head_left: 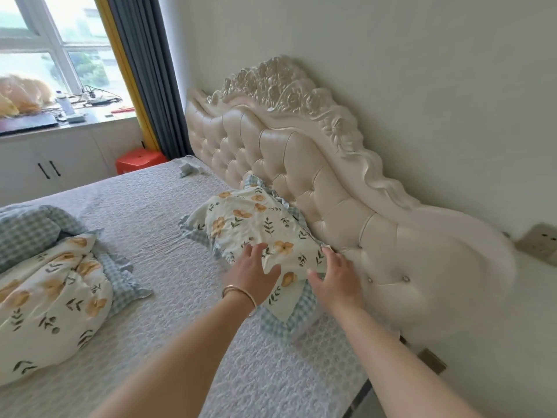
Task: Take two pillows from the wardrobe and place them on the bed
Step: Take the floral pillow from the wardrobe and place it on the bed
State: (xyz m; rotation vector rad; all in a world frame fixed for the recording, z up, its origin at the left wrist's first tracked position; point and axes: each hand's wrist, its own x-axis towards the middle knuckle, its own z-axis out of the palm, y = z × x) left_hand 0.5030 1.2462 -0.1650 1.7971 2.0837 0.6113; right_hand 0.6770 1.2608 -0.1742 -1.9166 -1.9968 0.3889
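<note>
A floral pillow (250, 224) with a blue checked frill lies on the bed (156, 224), leaning against the tufted cream headboard (301, 164). My left hand (256, 270), with a bangle at the wrist, rests flat on the pillow's near end, fingers spread. My right hand (336, 276) hovers open over the pillow's corner next to the headboard. A second floral pillow (45, 303) lies at the left on the bed, with checked bedding beside it.
A red plastic stool (140, 159) stands past the bed's far corner by the dark curtain (150, 73). White cabinets (51, 164) under the window carry clutter. A wall socket (539, 241) sits right of the headboard.
</note>
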